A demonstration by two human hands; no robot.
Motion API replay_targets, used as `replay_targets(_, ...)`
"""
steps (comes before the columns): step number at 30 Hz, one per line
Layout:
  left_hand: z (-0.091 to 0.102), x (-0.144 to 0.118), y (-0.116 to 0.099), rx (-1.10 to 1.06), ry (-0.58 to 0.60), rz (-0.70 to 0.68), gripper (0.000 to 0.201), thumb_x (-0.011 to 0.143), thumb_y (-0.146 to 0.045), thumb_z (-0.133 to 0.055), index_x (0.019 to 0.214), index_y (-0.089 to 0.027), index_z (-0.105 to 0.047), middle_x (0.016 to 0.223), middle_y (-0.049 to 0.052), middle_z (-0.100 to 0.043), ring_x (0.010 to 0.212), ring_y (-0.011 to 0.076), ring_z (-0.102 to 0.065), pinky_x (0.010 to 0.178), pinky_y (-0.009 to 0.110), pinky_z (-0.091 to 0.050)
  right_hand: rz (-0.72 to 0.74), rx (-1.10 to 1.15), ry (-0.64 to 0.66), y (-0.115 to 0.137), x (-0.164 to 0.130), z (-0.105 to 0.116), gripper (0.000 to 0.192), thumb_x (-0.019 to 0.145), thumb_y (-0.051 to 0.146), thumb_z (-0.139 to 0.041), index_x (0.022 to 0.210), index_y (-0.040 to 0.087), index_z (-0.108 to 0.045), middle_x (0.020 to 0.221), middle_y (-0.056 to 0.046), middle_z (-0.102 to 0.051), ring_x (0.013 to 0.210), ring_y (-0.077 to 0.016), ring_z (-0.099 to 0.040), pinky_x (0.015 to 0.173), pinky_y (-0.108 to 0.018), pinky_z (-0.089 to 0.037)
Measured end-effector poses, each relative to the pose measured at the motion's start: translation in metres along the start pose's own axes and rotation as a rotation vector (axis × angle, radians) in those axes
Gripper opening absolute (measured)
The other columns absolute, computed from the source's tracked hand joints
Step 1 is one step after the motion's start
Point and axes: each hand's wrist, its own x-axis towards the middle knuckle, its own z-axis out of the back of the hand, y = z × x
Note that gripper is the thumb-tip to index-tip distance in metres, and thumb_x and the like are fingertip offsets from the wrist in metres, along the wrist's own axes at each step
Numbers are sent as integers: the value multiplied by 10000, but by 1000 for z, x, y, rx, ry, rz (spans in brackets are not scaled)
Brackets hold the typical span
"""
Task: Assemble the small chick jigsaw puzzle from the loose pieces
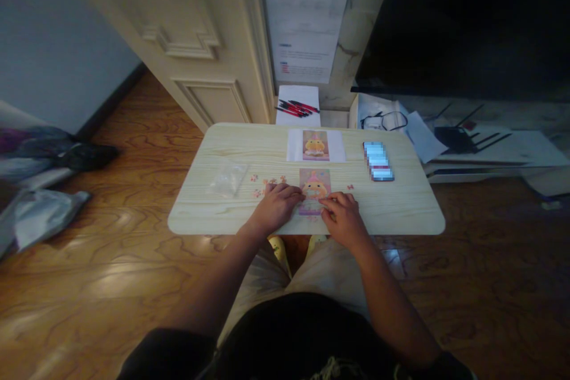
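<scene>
Left hand (276, 204) and right hand (342, 215) are pressing fingertips flat onto the half-built puzzle (314, 190) at the bench (401, 214) near edge, gripping nothing, apparently steadying it, loose pieces (267, 183) lying beside.

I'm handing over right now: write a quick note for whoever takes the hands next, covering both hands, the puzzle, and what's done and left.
Left hand: resting on the left edge of the puzzle, fingers flat; whether it pinches a piece cannot be told.
Right hand: on the puzzle's lower right edge, fingertips pressing there.
Puzzle sits at the near middle of the table; most of the picture looks assembled.
Loose pieces lie left of it, one more piece to the right.
Reference picture lies behind the puzzle, clear bag at left, phone at right.
Left: place the loose pieces.
</scene>
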Motion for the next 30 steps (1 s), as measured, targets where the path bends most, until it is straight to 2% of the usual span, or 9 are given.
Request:
replay_targets(6, -5, -6, 4, -30, 11, -43, 377, 983, -227, -517, 1297, -263, -723, 1332, 82, -718, 1155, 292, -576, 974, 499, -372, 43, 0, 36, 2, 1, -3, 366, 943, 174, -614, 1270, 293, -727, 1366, -54, -682, 1260, -303, -529, 1077, -515, -440)
replay_targets(19, 0, -5, -5, -39, -12, -54, 365, 983, -287, -521, 1281, -230, -724, 1329, 99, -707, 1145, 294, -577, 978, 506, -412, 36, 15, 35, 3, 0, -8, 382, 925, 165, -621, 1276, 276, -719, 1370, -80, -661, 1263, -295, -553, 1091, -511, -455)
replay_targets(24, -2, -5, -6, -54, -11, -50, 399, 984, -304, -517, 1332, -227, -695, 1390, 103, -671, 1212, 307, -557, 1020, 509, -412, 39, 20, 7, 2, -1, -8, 445, 923, 146, -605, 1340, 278, -687, 1417, -90, -617, 1304, -293, -535, 1128, -510, -449)
replay_targets(30, -3, -6, -6, -75, 3, -53, 428, 962, -304, -524, 1349, -219, -686, 1417, 84, -667, 1212, 313, -555, 1023, 510, -412, 41, 8, 7, 0, -1, -7, 436, 935, 158, -601, 1353, 249, -683, 1420, -115, -604, 1325, -301, -517, 1158, -516, -441)
